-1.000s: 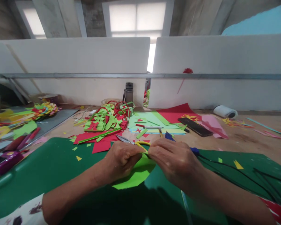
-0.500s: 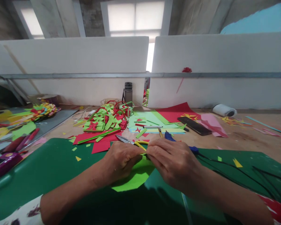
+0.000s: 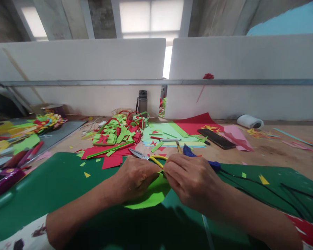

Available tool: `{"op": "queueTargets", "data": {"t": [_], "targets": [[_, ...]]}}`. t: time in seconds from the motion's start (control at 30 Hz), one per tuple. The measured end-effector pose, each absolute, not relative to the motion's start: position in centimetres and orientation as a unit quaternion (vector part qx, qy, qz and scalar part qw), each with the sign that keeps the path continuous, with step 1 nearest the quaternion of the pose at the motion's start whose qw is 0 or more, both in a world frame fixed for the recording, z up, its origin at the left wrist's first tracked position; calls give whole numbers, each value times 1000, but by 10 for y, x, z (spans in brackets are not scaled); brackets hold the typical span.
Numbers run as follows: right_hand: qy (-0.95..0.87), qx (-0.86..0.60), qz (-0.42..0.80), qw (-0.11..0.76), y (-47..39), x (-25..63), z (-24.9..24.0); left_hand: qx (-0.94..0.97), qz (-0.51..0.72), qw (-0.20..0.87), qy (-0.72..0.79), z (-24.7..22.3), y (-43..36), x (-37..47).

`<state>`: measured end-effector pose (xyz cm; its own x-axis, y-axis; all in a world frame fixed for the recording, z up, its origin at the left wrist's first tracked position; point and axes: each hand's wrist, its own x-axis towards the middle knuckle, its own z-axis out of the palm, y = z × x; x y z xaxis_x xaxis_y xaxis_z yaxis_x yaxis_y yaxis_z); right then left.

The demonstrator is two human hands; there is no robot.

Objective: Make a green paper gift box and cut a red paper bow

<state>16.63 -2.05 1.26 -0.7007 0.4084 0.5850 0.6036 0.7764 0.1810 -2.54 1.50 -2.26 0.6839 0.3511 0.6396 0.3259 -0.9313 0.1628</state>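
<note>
Both my hands meet over the green mat (image 3: 75, 187), fingers pinched at the top edge of a bright green piece of paper (image 3: 148, 199). My left hand (image 3: 135, 177) grips its left side, with the thumb and forefinger pressed together. My right hand (image 3: 189, 177) pinches the same edge close beside it; the fingertips hide the exact spot. Just beyond my fingers lie scissors (image 3: 141, 155) with yellow handles, blades pointing left. Behind my right hand is a blue tool (image 3: 214, 165) with a black cord, partly covered by the hand.
A pile of green and red cut paper (image 3: 117, 132) lies ahead, before a dark bottle (image 3: 143, 101). Red sheets (image 3: 198, 124), a black phone (image 3: 216, 139) and a white roll (image 3: 250, 122) are to the right. A purple tool (image 3: 5, 180) and paper scraps are at left.
The lower edge of the green paper has lifted slightly and looks more curved. Both hands stay pinched at nearly the same place, the right one shifted only slightly.
</note>
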Motion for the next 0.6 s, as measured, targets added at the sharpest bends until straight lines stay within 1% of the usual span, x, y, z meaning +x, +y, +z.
{"op": "queueTargets", "data": {"t": [0.23,0.37,0.6], "targets": [[-912,-271,-153,267,-20,168,9,918,346,31,192,-24,14,-24],[-916,-266,-136,268,-20,170,9,912,361,17,196,-23,13,-23],[-917,-304,-59,250,-18,171,14,910,375,4,177,-23,17,-25]]}}
